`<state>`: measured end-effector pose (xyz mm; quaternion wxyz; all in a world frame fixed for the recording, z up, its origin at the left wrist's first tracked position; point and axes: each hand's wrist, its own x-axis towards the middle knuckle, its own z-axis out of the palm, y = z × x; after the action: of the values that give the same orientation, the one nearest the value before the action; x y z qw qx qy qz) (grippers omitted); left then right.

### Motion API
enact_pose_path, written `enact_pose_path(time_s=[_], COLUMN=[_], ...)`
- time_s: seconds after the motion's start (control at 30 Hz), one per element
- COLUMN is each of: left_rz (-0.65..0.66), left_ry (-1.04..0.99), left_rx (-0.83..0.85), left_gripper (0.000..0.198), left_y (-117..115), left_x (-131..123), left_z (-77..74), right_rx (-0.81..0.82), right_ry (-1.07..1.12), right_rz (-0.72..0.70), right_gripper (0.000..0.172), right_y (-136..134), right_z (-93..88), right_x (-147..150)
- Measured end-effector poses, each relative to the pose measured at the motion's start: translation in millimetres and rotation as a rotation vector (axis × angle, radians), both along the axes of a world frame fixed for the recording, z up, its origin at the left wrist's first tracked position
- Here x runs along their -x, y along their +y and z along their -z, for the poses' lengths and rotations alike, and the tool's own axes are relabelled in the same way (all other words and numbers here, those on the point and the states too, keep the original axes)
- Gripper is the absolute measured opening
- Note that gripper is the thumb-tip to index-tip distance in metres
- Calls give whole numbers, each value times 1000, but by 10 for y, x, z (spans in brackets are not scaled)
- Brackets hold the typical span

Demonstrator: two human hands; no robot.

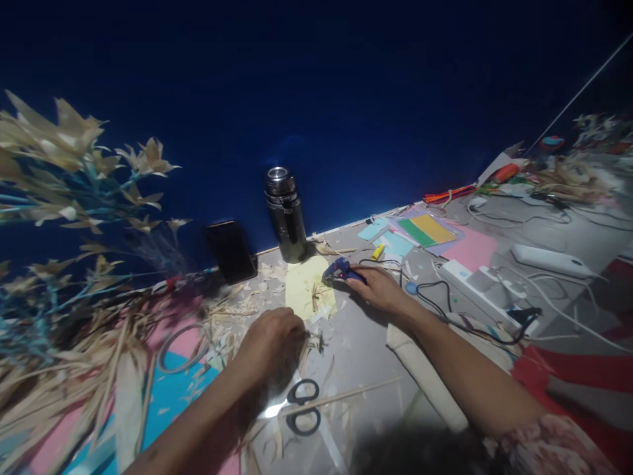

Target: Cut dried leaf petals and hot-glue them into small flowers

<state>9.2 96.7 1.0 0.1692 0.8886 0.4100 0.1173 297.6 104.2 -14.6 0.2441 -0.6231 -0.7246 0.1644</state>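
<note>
My right hand [380, 287] is closed round a blue glue gun [341, 269], whose nozzle end points left over a yellow sheet of paper [298, 290]. Small brown scraps lie on that sheet. Just below the sheet's left corner, my left hand [277, 333] is closed with its knuckles up. Its fingertips are hidden, and I cannot make out what they hold. Pale shavings lie around it. Nearer to me are black-handled scissors [289, 410], with a thin stick [359, 392] across them.
A dark flask [290, 231] and a black phone [230, 252] stand by the blue wall. Dried-husk flowers [64, 145] rise at left, above a tape roll [164, 353]. At right lie a power strip [462, 274], cables and coloured sheets [428, 229].
</note>
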Motion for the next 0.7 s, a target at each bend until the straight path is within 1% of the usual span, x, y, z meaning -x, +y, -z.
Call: enact_pose_path(time_s=[0.07,0.1,0.17,0.23,0.33,0.4,0.47,0.57,0.63,0.7], left_rz=[-37,-78,-155,-185,-245,-283,-308,-322,-308,-271], left_ry=[-52,-72,-112,-142,-158,-131,-71,42,101,139], left_rx=[118,159,177,148,52,-13,-53,-70,-77,-93], left_gripper=[18,17,17,20,24,26,27,25,24,23], left_y=[40,75,177,313,530,652,738,784,754,681], left_x=[-46,-84,-171,-243,-280,-277,-292,-380,-468,-548], left_z=[61,92,131,126,66,49,81,187,246,273], right_rx=[-1,-1,0,2,4,4,4,6,8,11], right_ry=[1,1,-2,-7,-12,-10,-6,-1,-2,-7], right_rz=[3,4,2,0,-4,-7,-9,-8,-4,2], right_gripper=[40,40,41,42,40,40,40,41,42,42], right_y=[-2,-3,-6,-9,-9,-8,-7,-7,-7,-7], right_z=[2,1,-4,-13,-24,-27,-26,-15,-4,7], right_x=[4,7,12,15,15,14,15,17,19,20])
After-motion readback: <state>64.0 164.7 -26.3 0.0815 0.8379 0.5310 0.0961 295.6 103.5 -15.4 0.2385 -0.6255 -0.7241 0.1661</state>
